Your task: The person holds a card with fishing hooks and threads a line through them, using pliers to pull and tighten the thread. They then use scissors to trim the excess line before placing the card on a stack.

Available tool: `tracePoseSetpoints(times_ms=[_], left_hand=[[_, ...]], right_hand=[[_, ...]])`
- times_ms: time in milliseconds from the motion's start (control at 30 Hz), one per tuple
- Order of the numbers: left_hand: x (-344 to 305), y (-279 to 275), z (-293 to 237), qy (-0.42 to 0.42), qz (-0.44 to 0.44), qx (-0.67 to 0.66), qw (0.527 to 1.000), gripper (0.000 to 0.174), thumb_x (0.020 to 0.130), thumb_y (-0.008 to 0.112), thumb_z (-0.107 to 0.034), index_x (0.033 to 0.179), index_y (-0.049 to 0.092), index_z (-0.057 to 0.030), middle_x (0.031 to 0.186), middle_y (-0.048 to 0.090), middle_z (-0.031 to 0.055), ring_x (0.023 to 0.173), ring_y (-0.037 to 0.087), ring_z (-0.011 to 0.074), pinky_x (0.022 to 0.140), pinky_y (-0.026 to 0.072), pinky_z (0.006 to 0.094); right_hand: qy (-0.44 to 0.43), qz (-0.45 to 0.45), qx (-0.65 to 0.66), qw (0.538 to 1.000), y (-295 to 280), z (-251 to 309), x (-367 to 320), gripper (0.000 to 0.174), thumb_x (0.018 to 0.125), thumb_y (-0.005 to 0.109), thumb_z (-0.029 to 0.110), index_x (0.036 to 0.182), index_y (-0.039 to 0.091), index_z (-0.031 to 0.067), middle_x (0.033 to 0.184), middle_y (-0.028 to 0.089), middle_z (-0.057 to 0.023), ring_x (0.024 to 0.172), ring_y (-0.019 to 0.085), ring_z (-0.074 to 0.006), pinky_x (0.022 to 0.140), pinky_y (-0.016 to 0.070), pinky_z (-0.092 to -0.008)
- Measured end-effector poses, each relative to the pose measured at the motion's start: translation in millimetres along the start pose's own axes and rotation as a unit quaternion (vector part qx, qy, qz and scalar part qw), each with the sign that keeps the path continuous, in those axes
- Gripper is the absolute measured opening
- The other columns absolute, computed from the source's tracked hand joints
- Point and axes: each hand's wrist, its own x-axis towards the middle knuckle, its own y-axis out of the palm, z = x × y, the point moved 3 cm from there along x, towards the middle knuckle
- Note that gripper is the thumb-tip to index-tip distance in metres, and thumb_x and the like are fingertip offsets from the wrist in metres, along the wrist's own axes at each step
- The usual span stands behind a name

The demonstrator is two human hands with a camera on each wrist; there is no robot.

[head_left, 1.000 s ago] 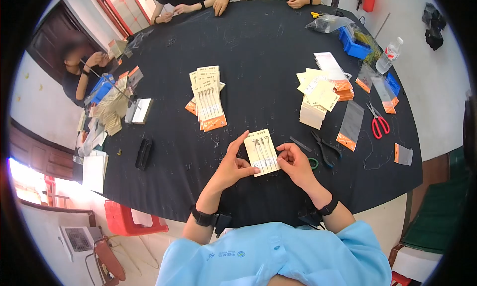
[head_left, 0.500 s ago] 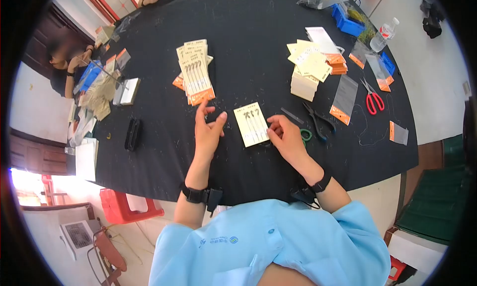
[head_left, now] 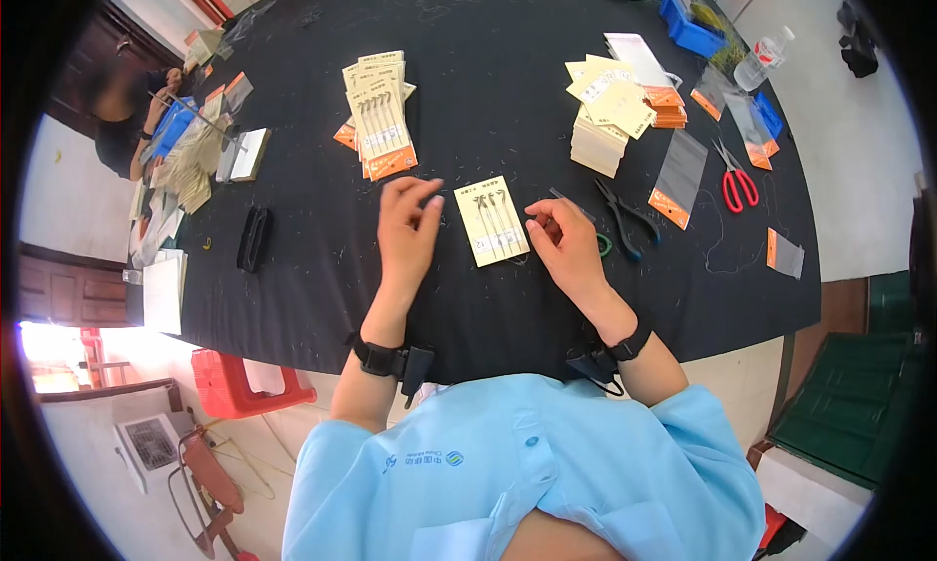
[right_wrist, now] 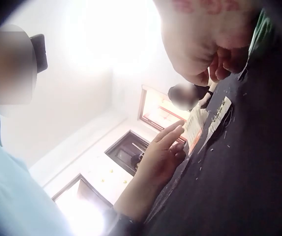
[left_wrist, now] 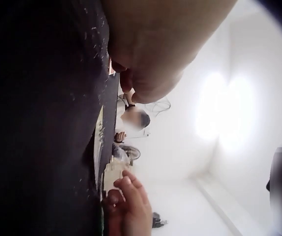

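Cream card [head_left: 491, 221] near right hand [head_left: 568, 247]

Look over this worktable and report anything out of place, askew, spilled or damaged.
The top cards on the right-hand pile lie twisted, not squared up. A loose thread or wire trails on the black cloth near the red-handled scissors, and pale scraps litter the cloth. No spill shows.
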Motion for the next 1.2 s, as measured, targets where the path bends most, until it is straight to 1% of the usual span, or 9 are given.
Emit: tracePoseSetpoints(times_ms=[33,67,133,167,267,467,700,1000,1200], left_hand=[[-3,7,-7,0.012,0.015,-0.009,1.000,0.021,0.082,0.063,-0.004,0.102,0.066,-0.0050,0.108,0.052,0.0063,0.073,0.054,0.0098,0.061,0.0446,0.0219],[-6,13,-15,0.039,0.053,0.003,0.998,0.026,0.079,0.064,-0.003,0.105,0.066,-0.0038,0.115,0.054,0.0066,0.077,0.054,0.0116,0.071,0.0450,0.0242],[-8,22,-18,0.117,0.093,0.085,0.985,0.029,0.077,0.066,-0.005,0.105,0.066,-0.0034,0.120,0.055,0.0084,0.086,0.055,0.0172,0.078,0.0454,0.0292],[-10,24,-19,0.127,0.090,0.109,0.982,0.031,0.076,0.067,-0.008,0.106,0.066,-0.0052,0.120,0.057,0.0076,0.092,0.054,0.0209,0.084,0.0432,0.0334],[-12,23,-18,0.136,0.081,0.170,0.973,0.032,0.076,0.068,-0.011,0.108,0.066,-0.0075,0.117,0.059,0.0050,0.099,0.053,0.0223,0.089,0.0398,0.0356],[-14,27,-18,0.150,0.095,0.200,0.964,0.033,0.077,0.068,-0.015,0.109,0.065,-0.0086,0.116,0.060,0.0027,0.106,0.051,0.0221,0.091,0.0356,0.0369],[-14,28,-17,0.137,0.095,0.207,0.964,0.035,0.078,0.068,-0.017,0.111,0.063,-0.0069,0.116,0.060,0.0028,0.106,0.052,0.0219,0.091,0.0349,0.0366],[-15,29,-18,0.142,0.101,0.222,0.959,0.033,0.078,0.068,-0.017,0.110,0.064,-0.0088,0.116,0.060,0.0024,0.106,0.052,0.0214,0.091,0.0347,0.0364],[-16,31,-14,0.146,0.096,0.219,0.960,0.028,0.078,0.068,-0.018,0.105,0.066,-0.0097,0.117,0.058,0.0031,0.107,0.050,0.0224,0.090,0.0344,0.0377]], right_hand=[[0.001,0.000,0.001,1.000,0,0,0,0.014,0.083,0.059,0.004,0.096,0.059,0.0013,0.077,0.052,-0.0060,0.060,0.050,-0.0123,0.055,0.0408,-0.0255],[0.006,0.002,0.000,1.000,1,0,0,0.014,0.083,0.059,0.004,0.096,0.059,0.0015,0.077,0.053,-0.0057,0.060,0.050,-0.0125,0.055,0.0409,-0.0259],[0.012,0.004,-0.001,1.000,1,-1,-1,0.014,0.083,0.059,0.005,0.096,0.059,0.0018,0.077,0.053,-0.0054,0.060,0.050,-0.0126,0.055,0.0409,-0.0263],[0.004,0.003,-0.006,1.000,1,-1,-1,0.014,0.082,0.059,0.005,0.096,0.059,0.0019,0.078,0.053,-0.0055,0.059,0.050,-0.0130,0.055,0.0411,-0.0267],[-0.003,0.002,-0.012,1.000,2,-1,0,0.015,0.082,0.060,0.005,0.096,0.059,0.0022,0.078,0.054,-0.0058,0.059,0.051,-0.0137,0.055,0.0415,-0.0273],[0.005,0.010,-0.014,1.000,3,-3,-1,0.015,0.081,0.060,0.005,0.096,0.059,0.0028,0.077,0.055,-0.0061,0.059,0.052,-0.0145,0.055,0.0420,-0.0277],[0.018,0.017,-0.004,1.000,4,-5,-2,0.014,0.081,0.060,0.006,0.095,0.059,0.0027,0.077,0.055,-0.0060,0.059,0.052,-0.0145,0.055,0.0417,-0.0278],[0.021,0.021,-0.003,1.000,4,-6,-1,0.014,0.082,0.060,0.007,0.095,0.059,0.0027,0.077,0.055,-0.0061,0.060,0.051,-0.0146,0.056,0.0414,-0.0277],[0.024,0.022,-0.007,0.999,5,-7,-2,0.014,0.082,0.060,0.007,0.095,0.060,0.0028,0.077,0.055,-0.0062,0.060,0.052,-0.0146,0.056,0.0418,-0.0278]])
